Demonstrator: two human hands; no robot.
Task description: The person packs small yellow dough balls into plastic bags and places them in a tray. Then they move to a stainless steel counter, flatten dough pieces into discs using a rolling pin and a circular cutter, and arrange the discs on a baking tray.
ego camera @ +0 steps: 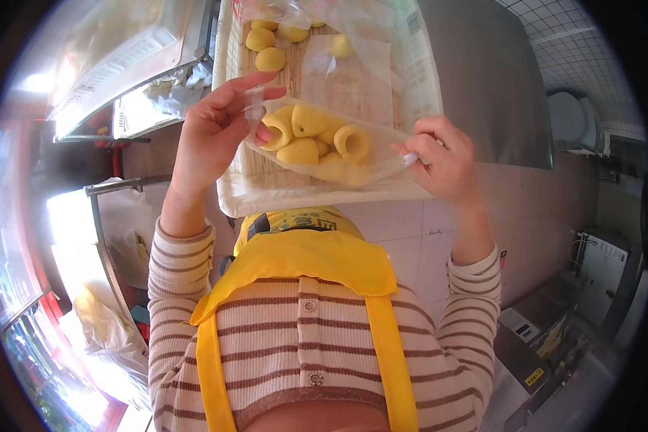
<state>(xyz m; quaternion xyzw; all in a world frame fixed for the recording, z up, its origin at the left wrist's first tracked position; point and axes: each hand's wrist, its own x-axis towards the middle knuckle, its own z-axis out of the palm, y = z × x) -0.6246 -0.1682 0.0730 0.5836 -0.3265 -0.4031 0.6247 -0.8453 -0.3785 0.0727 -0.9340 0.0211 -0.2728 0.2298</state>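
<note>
A clear plastic bag [384, 154] is stretched between my two hands above a crate. Inside it lie several yellow hollow buns [310, 120], which look like wotou; two of them show their round holes. My left hand [213, 121] grips the bag's left end between thumb and fingers, with its index finger stretched out above. My right hand [445, 156] pinches the gathered right corner of the bag. Beneath is the white plastic crate [228, 186], with a bamboo mat [264, 171] on its bottom. More yellow buns [270, 58] sit loose on the mat.
Clear plastic sheeting [351, 70] covers part of the mat, with one bun by it. A steel surface [480, 86] adjoins the crate's right side. At left stand a metal rack [121, 186] and a white bag [108, 345]. My yellow apron [308, 254] touches the crate's near side.
</note>
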